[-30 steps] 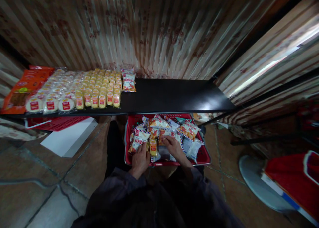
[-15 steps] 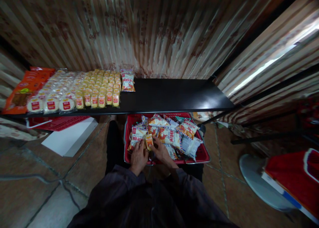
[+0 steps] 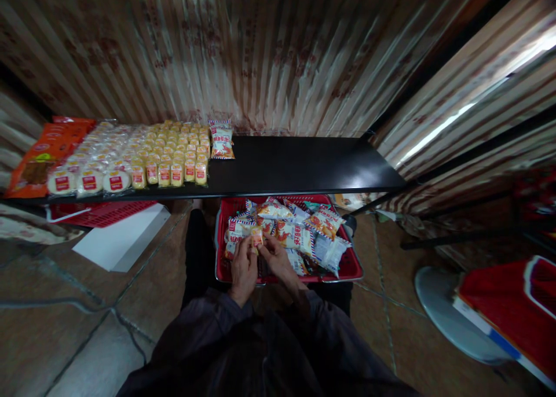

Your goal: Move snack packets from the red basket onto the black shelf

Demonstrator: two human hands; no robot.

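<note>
A red basket full of snack packets rests below me, under the front edge of a black shelf. Both my hands are inside the basket's left part. My left hand is closed on a white and red striped packet. My right hand sits just beside it, fingers pinched on a small yellow packet between the two hands. On the shelf's left half lie rows of small yellow packets and a stack of striped packets.
Round white cakes and orange bags fill the shelf's far left. A second red basket and a white board lie under the shelf at left. A red crate and a grey round base stand at right. A corrugated wall is behind.
My hands have drawn together at the basket's left side. The right hand left the middle packets and now pinches the small yellow packet beside the left hand.
</note>
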